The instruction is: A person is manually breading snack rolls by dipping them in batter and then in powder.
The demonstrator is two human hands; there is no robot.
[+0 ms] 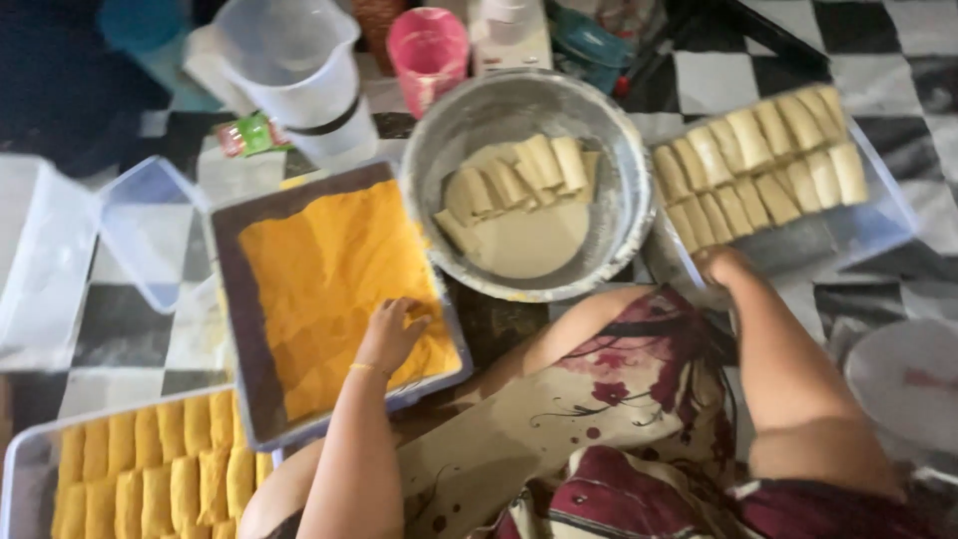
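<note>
My left hand (391,334) rests with curled fingers in the orange breadcrumbs (329,269) of a grey tray (238,329); whether it holds anything I cannot tell. My right hand (720,266) touches the near edge of a clear container (858,225) holding rows of pale uncoated rolls (758,160). Between them stands a metal bowl (624,215) with pale batter and several rolls (514,185) lying in it. At the lower left a tray (25,469) holds several orange crumb-coated rolls (160,474).
A clear measuring jug (299,75) and a pink cup (429,50) stand at the back. An empty clear box with its lid (130,230) lies at left. A white round lid (903,384) sits at right. Everything lies on a black-and-white checkered floor; my patterned lap fills the bottom.
</note>
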